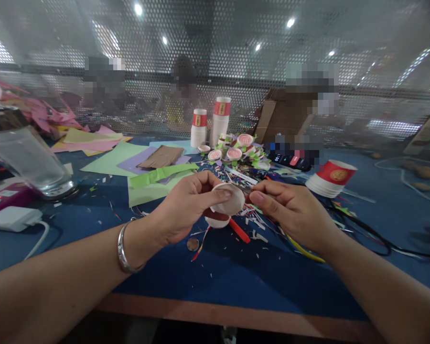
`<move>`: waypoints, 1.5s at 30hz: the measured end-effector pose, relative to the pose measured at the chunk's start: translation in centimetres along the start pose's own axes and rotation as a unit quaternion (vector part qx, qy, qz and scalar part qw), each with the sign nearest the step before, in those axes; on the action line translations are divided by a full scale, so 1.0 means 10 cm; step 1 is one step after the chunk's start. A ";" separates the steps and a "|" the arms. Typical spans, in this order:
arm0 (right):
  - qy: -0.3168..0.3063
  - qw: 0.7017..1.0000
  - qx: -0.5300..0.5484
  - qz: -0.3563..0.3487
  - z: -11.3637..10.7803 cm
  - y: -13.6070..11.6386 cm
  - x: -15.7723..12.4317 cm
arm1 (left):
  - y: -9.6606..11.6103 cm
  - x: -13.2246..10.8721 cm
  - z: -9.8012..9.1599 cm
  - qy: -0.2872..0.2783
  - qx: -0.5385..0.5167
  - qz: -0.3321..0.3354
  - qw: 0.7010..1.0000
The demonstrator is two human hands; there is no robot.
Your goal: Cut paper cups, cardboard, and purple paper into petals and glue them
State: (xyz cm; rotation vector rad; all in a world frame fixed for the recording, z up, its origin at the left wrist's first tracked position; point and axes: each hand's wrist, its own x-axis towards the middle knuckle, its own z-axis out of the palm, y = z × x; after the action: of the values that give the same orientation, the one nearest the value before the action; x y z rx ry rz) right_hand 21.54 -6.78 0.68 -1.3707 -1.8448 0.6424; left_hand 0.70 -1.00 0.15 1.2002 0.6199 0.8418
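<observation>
My left hand [186,205], with a silver bangle at its wrist, pinches a white paper cup bottom [232,200] between thumb and fingers. My right hand [290,205] is closed at the disc's right edge, its thumb and forefinger pinching a thin dark piece [246,189] whose kind I cannot make out. Below the left hand lies another white round paper piece [217,220], partly hidden. Beside it is an orange-red stick-like handle [239,230]. Paper scraps [260,236] are scattered under and around both hands.
Behind the hands stand two paper cup stacks [199,129] and a pile of decorated cup bottoms [234,154]. Coloured paper [109,160] lies left, near a tilted-looking glass bottle [32,162]. At right are a red-banded cup stack [331,179], a phone [290,159] and black cables [372,234].
</observation>
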 end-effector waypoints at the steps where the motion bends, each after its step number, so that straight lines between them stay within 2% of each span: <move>1: 0.000 1.000 -0.002 0.000 0.00 0.00 0.00 | 0.00 0.00 0.00 0.004 -0.004 0.002 1.000; 4: -0.008 1.000 -0.004 0.006 0.00 0.00 -0.01 | 0.00 0.00 0.00 0.005 -0.009 0.008 1.000; 13: -0.015 0.999 -0.020 -0.029 -0.01 -0.01 -0.02 | -0.03 0.02 -0.03 -0.047 -0.010 0.029 0.998; 21: -0.002 0.998 -0.049 -0.039 -0.02 -0.03 -0.05 | -0.06 0.02 -0.01 -0.090 -0.059 0.024 0.994; 27: 0.015 0.996 -0.079 -0.041 -0.04 -0.03 -0.08 | -0.07 0.00 0.01 -0.095 -0.057 0.030 0.993; 35: 0.033 0.988 -0.120 -0.086 -0.05 0.00 -0.12 | -0.09 0.01 -0.01 -0.095 -0.009 0.076 0.993; 45: 0.039 0.981 -0.157 -0.107 -0.05 0.00 -0.13 | -0.08 0.01 0.00 -0.097 -0.042 0.029 0.994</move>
State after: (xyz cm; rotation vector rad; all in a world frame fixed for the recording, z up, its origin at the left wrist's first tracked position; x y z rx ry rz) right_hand 22.15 -8.05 0.60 -1.3430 -2.0559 0.1884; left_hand 0.91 -0.98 -0.62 1.2109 0.3895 0.7815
